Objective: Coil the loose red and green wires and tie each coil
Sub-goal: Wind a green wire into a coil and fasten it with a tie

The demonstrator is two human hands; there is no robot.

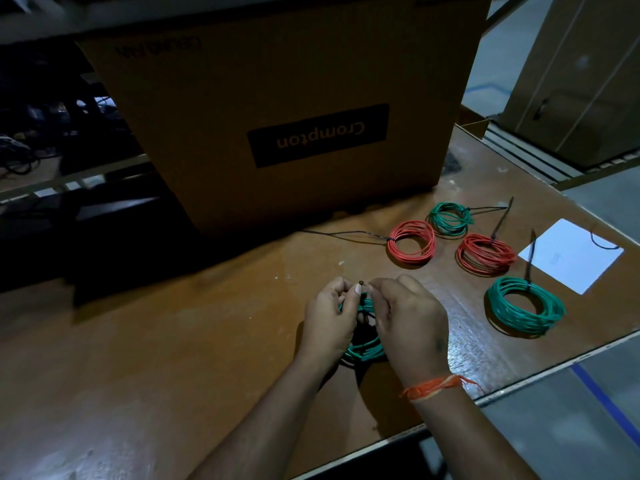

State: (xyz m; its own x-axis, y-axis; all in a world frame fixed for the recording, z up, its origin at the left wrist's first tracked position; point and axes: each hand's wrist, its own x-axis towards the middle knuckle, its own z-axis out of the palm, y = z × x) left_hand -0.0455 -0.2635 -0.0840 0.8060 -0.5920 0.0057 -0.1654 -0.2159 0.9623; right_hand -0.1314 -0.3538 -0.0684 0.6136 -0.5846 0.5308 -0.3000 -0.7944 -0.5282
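Observation:
Between my two hands a green wire coil (363, 349) stands upright just above the brown table (173, 341). My left hand (329, 317) grips the coil's left side, its thumb and finger near a small black cable tie head (361, 283) at the top. My right hand (405, 320) curls over the coil's right side and pinches at the same tie. Most of the coil is hidden by my hands. Further right lie tied coils: a red one (411, 242), a green one (449, 218), another red one (486, 253) and a larger green one (525, 305).
A big cardboard box (277, 98) stands at the back of the table. A white sheet (571, 254) lies at the right edge. Black tie tails stick out from the tied coils. The table's front-right edge (519, 382) runs diagonally close to my right wrist.

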